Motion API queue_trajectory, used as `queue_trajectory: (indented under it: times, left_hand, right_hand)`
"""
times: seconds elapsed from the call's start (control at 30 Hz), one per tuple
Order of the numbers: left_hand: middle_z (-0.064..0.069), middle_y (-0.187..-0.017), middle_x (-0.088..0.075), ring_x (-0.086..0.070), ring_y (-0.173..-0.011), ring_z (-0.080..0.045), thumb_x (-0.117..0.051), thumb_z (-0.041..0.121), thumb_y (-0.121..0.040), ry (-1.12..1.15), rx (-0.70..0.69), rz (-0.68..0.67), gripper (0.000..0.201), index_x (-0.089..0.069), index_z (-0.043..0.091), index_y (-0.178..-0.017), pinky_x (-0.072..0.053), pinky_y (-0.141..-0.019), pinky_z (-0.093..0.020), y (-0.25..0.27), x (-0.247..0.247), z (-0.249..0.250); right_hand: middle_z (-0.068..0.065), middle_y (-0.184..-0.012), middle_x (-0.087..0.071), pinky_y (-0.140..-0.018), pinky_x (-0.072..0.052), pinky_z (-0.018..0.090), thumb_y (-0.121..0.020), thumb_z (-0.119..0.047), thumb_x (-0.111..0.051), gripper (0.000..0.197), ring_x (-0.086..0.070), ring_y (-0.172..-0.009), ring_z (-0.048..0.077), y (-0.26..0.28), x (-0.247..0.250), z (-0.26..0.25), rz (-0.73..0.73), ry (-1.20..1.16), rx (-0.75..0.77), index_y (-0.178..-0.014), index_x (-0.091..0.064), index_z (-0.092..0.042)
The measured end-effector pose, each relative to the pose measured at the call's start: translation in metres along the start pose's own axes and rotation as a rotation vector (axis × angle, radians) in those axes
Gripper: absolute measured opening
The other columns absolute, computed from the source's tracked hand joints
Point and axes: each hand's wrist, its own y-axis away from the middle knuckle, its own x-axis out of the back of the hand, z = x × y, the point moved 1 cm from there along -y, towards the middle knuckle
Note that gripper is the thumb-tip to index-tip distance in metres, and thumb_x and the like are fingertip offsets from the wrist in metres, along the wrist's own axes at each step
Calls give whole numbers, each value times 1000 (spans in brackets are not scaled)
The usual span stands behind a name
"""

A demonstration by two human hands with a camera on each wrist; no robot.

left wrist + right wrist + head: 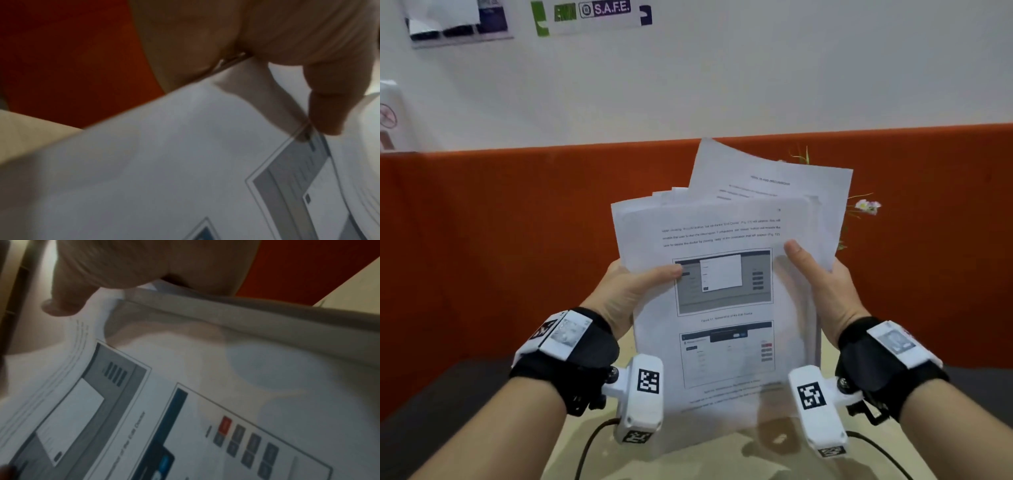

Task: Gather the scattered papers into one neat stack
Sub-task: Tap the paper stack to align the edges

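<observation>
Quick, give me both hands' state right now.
Left hand: grips the left edge of the paper stack, thumb on the top sheet.
Right hand: grips the stack's right edge, thumb on top.

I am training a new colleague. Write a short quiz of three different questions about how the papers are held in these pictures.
1. True or false: the papers lie flat on the table.
2. Which holds the papers? A) left hand only B) right hand only C) both hands
3. Fill in: the rear sheet sticks out at the ____ of the bundle, tilted, so the stack is not yet neat.

Key: 1 false, they are held upright. 2 C. 3 top.
</observation>
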Motion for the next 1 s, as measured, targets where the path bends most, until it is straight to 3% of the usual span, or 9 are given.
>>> queue_trajectory:
  times: [0.1,0.23,0.3,0.43,0.53,0.63,0.7,0.83,1.0]
  left_hand:
    - [-7,-108,-76,-72,-97,-21,-67,7,-70,20,-3,0,40,-68,13,-109,-57,-87,-36,-2,3,1]
    - [-3,-102,-78,-74,-94,-18,-73,8,-66,-117,7,-7,36,-70,18,-100,-57,-87,-38,-1,0,3]
    - [-5,-106,-77,-72,-98,-21,-78,9,-65,-103,-22,121,40,-69,18,-103,-54,-93,-43,-3,4,1]
    - [-10,-112,-74,-70,-104,-28,-84,17,-58,24,-35,218,61,-65,10,-116,-51,-97,-49,1,-1,-8]
    - [-7,-107,-76,-71,-101,-25,-84,18,-62,-11,-68,218,54,-67,14,-112,-54,-91,-45,3,-11,-8]
    - [1,-95,-78,-74,-92,-21,-83,28,-56,-33,-133,333,50,-67,20,-103,-58,-77,-34,3,-5,-5]
    - [0,-96,-77,-74,-91,-20,-82,20,-63,-111,-136,321,42,-68,18,-103,-60,-78,-34,7,-10,-5]
    - [7,-90,-74,-74,-86,-14,-77,7,-72,-249,-271,351,25,-68,25,-87,-59,-79,-30,0,-34,-2]
    - [16,-89,-68,-69,-90,-12,-76,29,-66,-360,-353,489,29,-56,40,-83,-57,-83,-34,-10,-34,6]
  right_hand:
    - [3,-113,-74,-85,-57,41,-43,-64,-81,96,-72,-100,23,-2,-3,1,-67,-37,-22,-127,-60,-22]
    - [5,-107,-76,-79,-59,34,-66,-29,-81,55,-73,-96,21,1,-8,0,-123,27,-18,-117,-65,-18]
    - [2,-101,-77,-73,-59,28,-74,-20,-76,37,-74,-90,16,3,-4,-1,-40,28,34,-110,-68,-16]
    - [-2,-92,-78,-71,-60,28,-66,-36,-76,39,-75,-80,10,9,-7,1,11,-4,82,-102,-70,-21]
    - [-10,-82,-77,-64,-55,19,-63,-48,-68,39,-71,-74,-2,11,-14,-2,87,32,160,-94,-69,-24]
    - [-11,-76,-77,-63,-58,23,-64,-52,-70,39,-73,-76,10,7,-8,-8,173,-112,193,-87,-68,-21]
    - [-10,-79,-78,-68,-58,29,-59,-60,-74,48,-73,-79,13,8,-10,-7,164,-93,177,-88,-68,-21]
    - [-5,-91,-76,-85,-57,41,-70,-54,-69,30,-71,-92,15,10,-35,-12,169,74,221,-87,-69,-30]
    - [-10,-84,-66,-72,-56,32,-73,-54,-68,29,-65,-79,7,7,-36,-23,343,160,330,-87,-56,-31]
